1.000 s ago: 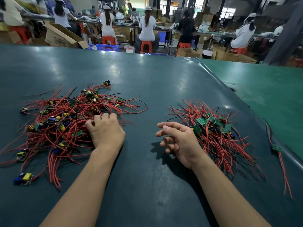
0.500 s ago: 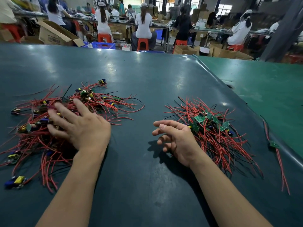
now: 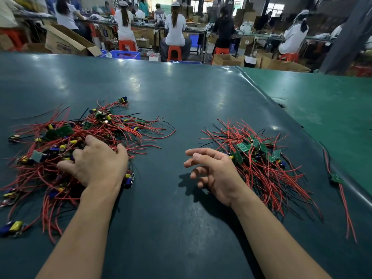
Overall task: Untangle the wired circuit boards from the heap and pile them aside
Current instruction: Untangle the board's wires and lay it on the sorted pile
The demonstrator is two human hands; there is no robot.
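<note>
A tangled heap of wired circuit boards [image 3: 60,137], red and black leads with green boards and yellow and blue parts, lies at the left. My left hand [image 3: 96,164] rests on its near right part, fingers curled down into the wires and gripping a clump of them. A neater pile of wired boards [image 3: 261,162] lies at the right, leads fanned toward me. My right hand [image 3: 215,170] sits just left of that pile, wrist on the mat, fingers loosely bent and holding nothing.
The dark teal mat [image 3: 181,97] covers the table; a brighter green table [image 3: 322,107] adjoins at the right. One stray wired board [image 3: 336,178] lies at the mat's right edge, another [image 3: 14,227] at the near left. People sit working beyond the far edge.
My left hand went from a fist at the heap's edge to spread flat on the heap, and now its fingers curl into the wires. My right hand has barely moved.
</note>
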